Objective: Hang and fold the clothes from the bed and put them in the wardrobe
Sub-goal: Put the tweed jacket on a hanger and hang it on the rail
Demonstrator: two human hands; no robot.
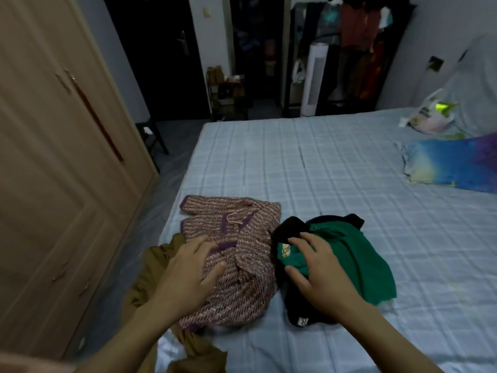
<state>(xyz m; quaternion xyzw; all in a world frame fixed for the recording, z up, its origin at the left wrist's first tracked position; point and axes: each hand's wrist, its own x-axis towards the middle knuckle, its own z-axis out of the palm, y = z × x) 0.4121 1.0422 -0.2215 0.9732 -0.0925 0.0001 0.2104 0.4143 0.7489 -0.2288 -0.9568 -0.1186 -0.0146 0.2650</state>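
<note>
A pink and purple patterned top (242,259) lies on the near part of the bed (349,170), with a pink hanger hook at its collar. My left hand (188,275) rests flat on it, fingers spread. Under it, toward the bed's left edge, lies a brown garment (150,278). To the right, a green garment (357,262) lies bunched with a black one (293,230). Over their left part hovers my right hand (320,273), fingers spread and slightly bent; whether it touches the cloth is unclear. The wooden wardrobe (53,170) stands shut on the left.
A blue and purple tie-dye cloth (454,162) and a plastic bag (430,114) lie at the bed's far right. A narrow floor strip separates bed and wardrobe. A white tower fan (314,79) and a full clothes rack (357,49) stand beyond the bed's foot.
</note>
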